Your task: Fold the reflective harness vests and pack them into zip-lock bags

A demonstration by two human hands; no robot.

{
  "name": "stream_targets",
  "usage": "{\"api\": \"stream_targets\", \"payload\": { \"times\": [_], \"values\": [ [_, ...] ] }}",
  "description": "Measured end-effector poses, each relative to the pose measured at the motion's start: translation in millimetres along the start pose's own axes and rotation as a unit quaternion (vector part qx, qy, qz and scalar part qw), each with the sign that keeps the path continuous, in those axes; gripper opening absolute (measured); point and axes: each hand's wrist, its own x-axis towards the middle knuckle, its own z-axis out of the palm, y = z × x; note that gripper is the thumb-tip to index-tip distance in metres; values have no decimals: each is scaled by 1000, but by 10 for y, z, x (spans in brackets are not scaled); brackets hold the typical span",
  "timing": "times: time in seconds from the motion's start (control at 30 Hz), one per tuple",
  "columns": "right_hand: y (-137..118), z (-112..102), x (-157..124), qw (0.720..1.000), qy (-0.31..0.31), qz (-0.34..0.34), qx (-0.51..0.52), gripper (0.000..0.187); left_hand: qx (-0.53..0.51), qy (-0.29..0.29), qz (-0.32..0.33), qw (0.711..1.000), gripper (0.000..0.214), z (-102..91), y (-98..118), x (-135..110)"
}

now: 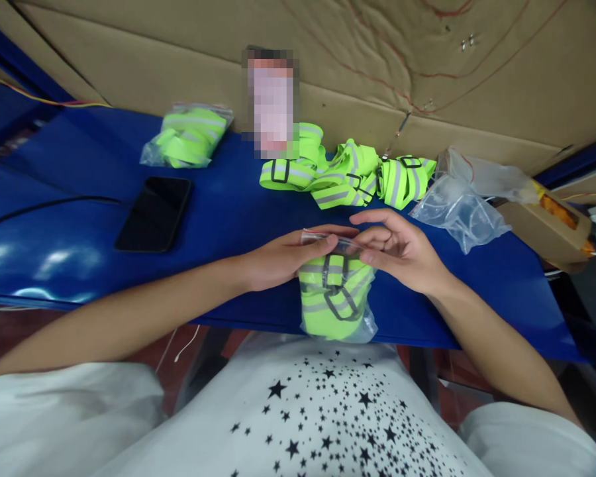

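A clear plastic bag [336, 298] stuffed with a folded neon-yellow reflective strap lies at the near edge of the blue table [228, 205]. My left hand [283, 257] pinches the bag's top edge from the left, fingers closed on it. My right hand [400, 248] pinches the same top edge from the right, with its upper fingers stretched out above. Both hands meet over the bag's mouth.
Loose neon reflective straps [345, 173] lie in a heap behind my hands. A filled bag [189, 136] sits at the back left, a black phone [153, 213] lies left of centre, empty clear bags [464, 199] and a cardboard box [551, 225] lie right. Cardboard lines the back.
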Motion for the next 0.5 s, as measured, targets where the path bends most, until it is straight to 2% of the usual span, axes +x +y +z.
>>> {"api": "stream_targets", "payload": {
  "times": [0.13,0.23,0.33,0.4,0.43,0.5],
  "values": [
    [15,-26,9,998,-38,-47,-20,54,118,53,47,991,49,-31,45,14],
    [26,-20,6,997,-67,-22,-7,56,151,38,44,987,53,-40,27,13],
    [11,-14,-6,988,-149,12,24,63,123,4,2,992,53,-37,-49,-4],
    [-1,-17,-6,979,-200,23,37,63,85,10,-28,996,48,-34,-95,-13],
    [2,-20,0,979,-201,21,38,62,60,22,-41,997,47,-33,-104,-13],
    [31,-30,20,990,-139,0,20,59,-2,48,-43,998,46,-37,-83,-4]
  ]
}}
